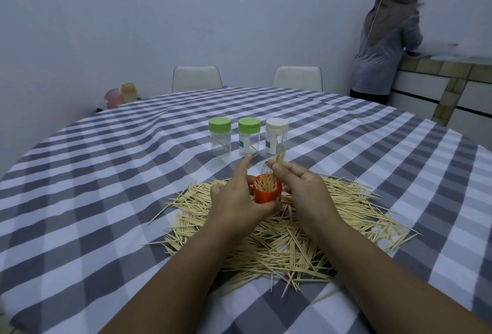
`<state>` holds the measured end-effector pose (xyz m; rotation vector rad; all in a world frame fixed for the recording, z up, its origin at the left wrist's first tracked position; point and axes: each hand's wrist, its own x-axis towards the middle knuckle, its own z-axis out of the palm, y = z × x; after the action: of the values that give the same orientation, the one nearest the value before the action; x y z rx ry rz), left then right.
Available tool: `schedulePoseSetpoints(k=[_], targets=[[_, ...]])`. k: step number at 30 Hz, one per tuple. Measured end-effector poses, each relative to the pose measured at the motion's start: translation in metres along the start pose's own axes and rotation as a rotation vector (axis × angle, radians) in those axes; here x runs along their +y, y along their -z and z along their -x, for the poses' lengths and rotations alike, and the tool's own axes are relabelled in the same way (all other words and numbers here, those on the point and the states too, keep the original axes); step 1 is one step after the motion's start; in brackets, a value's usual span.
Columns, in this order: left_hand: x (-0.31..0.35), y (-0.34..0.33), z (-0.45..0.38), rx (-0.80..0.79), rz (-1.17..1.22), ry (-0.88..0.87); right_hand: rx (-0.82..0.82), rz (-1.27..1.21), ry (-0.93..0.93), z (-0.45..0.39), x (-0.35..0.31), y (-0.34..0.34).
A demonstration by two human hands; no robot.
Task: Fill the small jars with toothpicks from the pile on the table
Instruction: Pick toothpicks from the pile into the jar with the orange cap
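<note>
A wide pile of toothpicks [290, 243] lies on the checked tablecloth in front of me. My left hand [237, 198] grips an orange-red jar [266, 194] over the pile; its mouth faces me and is packed with toothpicks. My right hand [300, 187] pinches a small bundle of toothpicks [279, 158], their lower ends at the jar's mouth. Behind stand three capped clear jars: a green-lidded one [220, 139] on the left, a second green-lidded one [249, 139] in the middle, a white-lidded one [276, 139] on the right. Each green one holds a stray toothpick.
The round table [106, 174] has a grey-and-white checked cloth. Two pale chairs [197, 78] stand at its far side. Pink and orange containers [121, 95] sit at the far left edge. A person [386, 40] stands at a counter [447, 67] at the back right.
</note>
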<state>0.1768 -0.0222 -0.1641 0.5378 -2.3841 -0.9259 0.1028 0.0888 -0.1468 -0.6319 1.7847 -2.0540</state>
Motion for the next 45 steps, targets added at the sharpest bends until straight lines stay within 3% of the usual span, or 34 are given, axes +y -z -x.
schedulePoseSetpoints(k=[11, 15, 18, 21, 23, 31, 37, 45], targets=[[0.001, 0.001, 0.000, -0.007, -0.020, 0.008, -0.041, 0.162, 0.051, 0.002, -0.003, 0.003], [-0.001, -0.001, 0.001, -0.019, -0.032, 0.013, -0.013, 0.334, 0.138, -0.003, -0.007, 0.009], [-0.001, 0.000, -0.001, -0.023, -0.049, 0.024, 0.009, 0.781, 0.184, -0.009, -0.012, 0.022], [0.000, 0.001, -0.001, -0.022, -0.088, 0.032, -0.143, 1.408, 0.099, -0.009, -0.005, 0.029], [0.001, 0.003, -0.001, -0.022, -0.106, 0.024, -0.222, 1.539, 0.077, -0.008, 0.000, 0.025], [0.003, 0.005, 0.001, -0.018, -0.090, 0.045, -0.226, 1.636, 0.195, -0.011, 0.009, 0.021], [0.003, 0.005, 0.001, -0.004, -0.090, 0.064, -0.129, 1.702, 0.311, -0.011, 0.006, 0.023], [0.004, 0.009, 0.001, 0.059, -0.027, 0.093, -0.007, 1.533, 0.284, -0.011, 0.000, 0.027]])
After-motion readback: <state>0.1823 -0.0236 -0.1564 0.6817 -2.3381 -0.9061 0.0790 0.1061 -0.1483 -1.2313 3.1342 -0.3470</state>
